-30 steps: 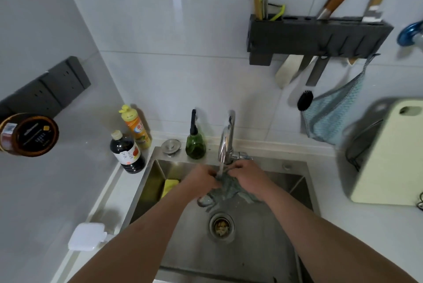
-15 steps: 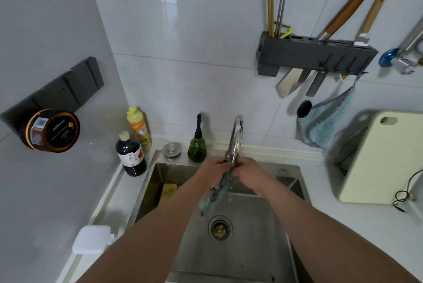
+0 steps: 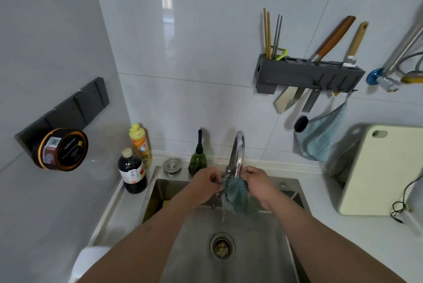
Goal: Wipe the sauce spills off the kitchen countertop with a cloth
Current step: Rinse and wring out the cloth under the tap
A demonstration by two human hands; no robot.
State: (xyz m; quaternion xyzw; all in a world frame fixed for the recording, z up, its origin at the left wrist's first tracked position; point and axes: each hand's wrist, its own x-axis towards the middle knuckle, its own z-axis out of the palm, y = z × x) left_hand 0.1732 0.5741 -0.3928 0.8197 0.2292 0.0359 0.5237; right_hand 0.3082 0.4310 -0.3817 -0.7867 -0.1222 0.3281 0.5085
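A wet blue-green cloth hangs over the steel sink, right under the chrome faucet. My left hand pinches its upper left edge. My right hand grips its upper right edge, and the cloth is spread between the two hands. A thin stream of water falls from the cloth toward the drain. The white countertop runs to the right of the sink; no sauce spill shows in view.
A dark sauce bottle, a yellow detergent bottle and a green soap dispenser stand behind the sink's left corner. A pale cutting board leans at right. A knife rack and a second blue cloth hang on the wall.
My hands rose from low in the basin up to the faucet spout. The bunched cloth is now pulled open between them. The camera tilted upward.
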